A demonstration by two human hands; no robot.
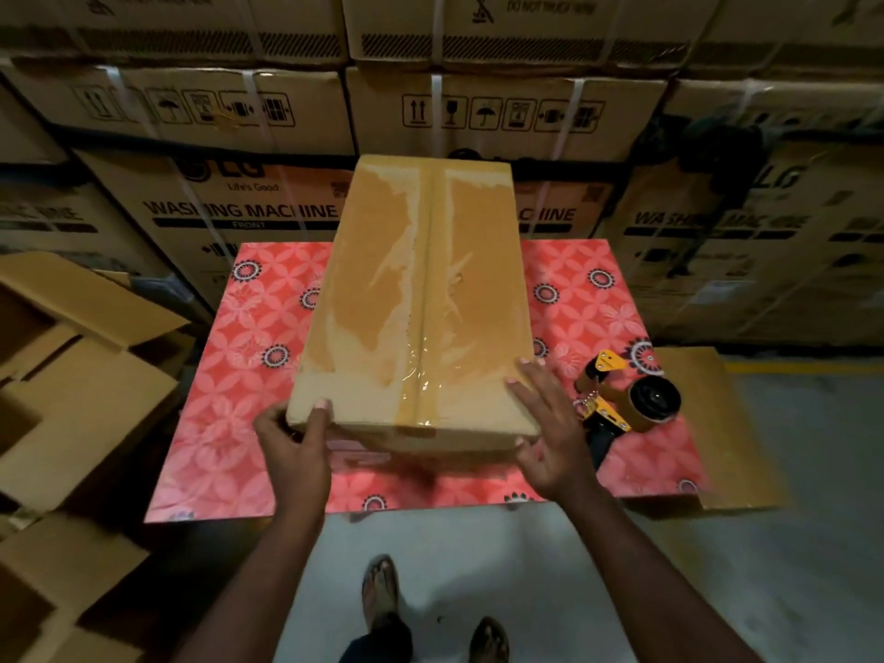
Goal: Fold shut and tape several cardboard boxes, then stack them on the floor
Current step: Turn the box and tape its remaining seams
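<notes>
A long closed cardboard box (421, 299) lies on the red patterned table (225, 423), with clear tape running down its middle seam and over the near edge. My left hand (294, 437) grips the box's near left corner, thumb on top. My right hand (545, 423) lies against the near right corner with straight fingers on the top face and thumb under the edge. A yellow and black tape dispenser (622, 399) rests on the table just right of my right hand.
Open, untaped cardboard boxes (71, 375) are piled on the left. A flat cardboard box (717, 423) sits at the table's right edge. Large washing machine cartons (248, 203) wall off the back. Grey floor (478, 557) and my sandalled feet are below.
</notes>
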